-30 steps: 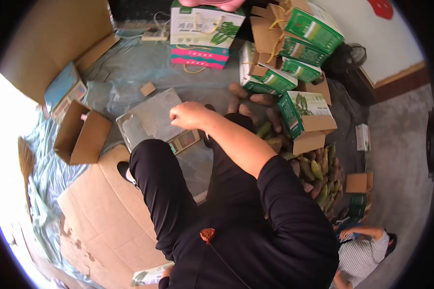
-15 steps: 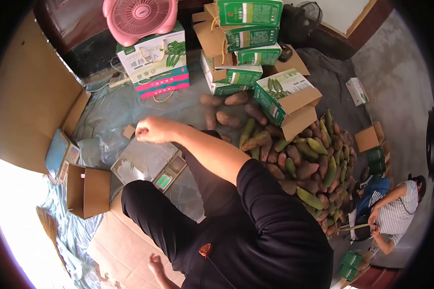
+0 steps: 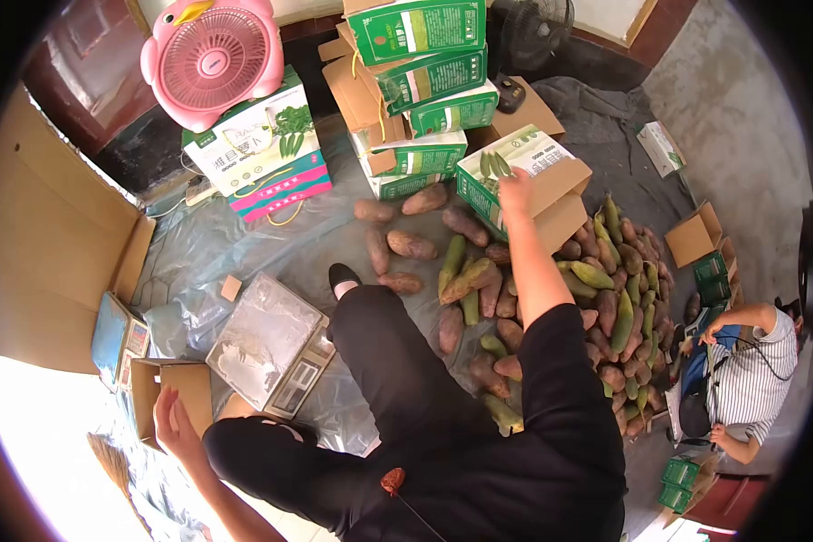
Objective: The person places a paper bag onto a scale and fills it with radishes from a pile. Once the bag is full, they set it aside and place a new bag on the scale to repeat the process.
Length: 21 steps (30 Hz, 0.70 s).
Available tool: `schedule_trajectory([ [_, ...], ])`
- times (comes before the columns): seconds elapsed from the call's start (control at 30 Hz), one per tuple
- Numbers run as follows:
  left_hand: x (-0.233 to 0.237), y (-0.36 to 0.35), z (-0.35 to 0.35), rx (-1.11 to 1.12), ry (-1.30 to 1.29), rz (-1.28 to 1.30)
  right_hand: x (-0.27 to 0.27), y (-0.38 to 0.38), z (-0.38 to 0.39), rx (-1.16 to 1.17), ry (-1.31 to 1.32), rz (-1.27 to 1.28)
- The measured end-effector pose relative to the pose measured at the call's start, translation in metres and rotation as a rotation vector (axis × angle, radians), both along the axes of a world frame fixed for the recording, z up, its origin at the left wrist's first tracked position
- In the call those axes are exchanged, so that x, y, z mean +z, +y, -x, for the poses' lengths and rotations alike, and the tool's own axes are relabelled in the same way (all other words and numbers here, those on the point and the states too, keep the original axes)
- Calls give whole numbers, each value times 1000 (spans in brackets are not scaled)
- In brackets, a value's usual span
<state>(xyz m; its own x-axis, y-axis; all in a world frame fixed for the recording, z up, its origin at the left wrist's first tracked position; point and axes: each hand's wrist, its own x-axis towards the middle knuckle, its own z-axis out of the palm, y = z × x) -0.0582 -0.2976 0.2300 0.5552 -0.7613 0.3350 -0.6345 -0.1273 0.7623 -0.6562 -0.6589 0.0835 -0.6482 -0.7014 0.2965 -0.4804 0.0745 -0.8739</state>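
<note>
My right hand [image 3: 517,191] is stretched out to a green and white cardboard box [image 3: 551,163] with brown flaps hanging open. Its fingers are bunched together against the printed side of that box. Low on the left, my left hand [image 3: 179,428] has its fingers apart and holds nothing. It overlaps the rim of an open brown carton [image 3: 181,379]. Between my knees and that carton lies a digital scale [image 3: 266,343] with a worn metal plate and nothing on it but a pale patch. A heap of green and reddish-brown root vegetables [image 3: 619,316] spreads to my right.
Several green boxes [image 3: 425,81] are stacked ahead, beside a pink fan [image 3: 212,63] on more boxes. Loose root vegetables [image 3: 411,244] lie before my foot. A broom [image 3: 110,461] is at the left. On the right, a person in a striped shirt [image 3: 754,379] sits near small green boxes.
My right hand has swung from above the scale over to the green and white box. My left hand has come up beside the brown carton. The whole view has shifted.
</note>
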Motion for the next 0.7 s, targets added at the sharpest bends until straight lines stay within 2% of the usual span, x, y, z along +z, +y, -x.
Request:
schedule_trajectory([
  [0.03,4,-18,13,-74,-43,9,-19,1,28,-108,-35,-53],
  [0.1,5,-47,35,-121,-91,-64,-10,33,51,-257,-330,-60],
  [0.17,-1,-65,46,-158,-140,-138,-69,29,113,-315,-202,-210],
  [0.2,-10,-72,49,-183,-95,-187,-66,39,112,-312,-201,-217],
  [0.27,-46,-75,41,-225,-106,-254,-54,63,108,-239,-489,-277],
  [0.3,-57,-72,37,-215,-105,-259,-64,63,111,-230,-488,-283],
  [0.37,-69,-65,34,-231,-121,-382,-98,56,126,-175,-770,-181],
  [0.5,-77,-57,24,-212,-169,-357,-74,37,89,-210,-906,-151],
  [0.57,-77,-54,24,-199,-175,-382,-64,28,76,-360,-890,-180],
  [0.7,-81,-50,24,-199,-203,-423,-76,6,83,-268,-940,-255],
])
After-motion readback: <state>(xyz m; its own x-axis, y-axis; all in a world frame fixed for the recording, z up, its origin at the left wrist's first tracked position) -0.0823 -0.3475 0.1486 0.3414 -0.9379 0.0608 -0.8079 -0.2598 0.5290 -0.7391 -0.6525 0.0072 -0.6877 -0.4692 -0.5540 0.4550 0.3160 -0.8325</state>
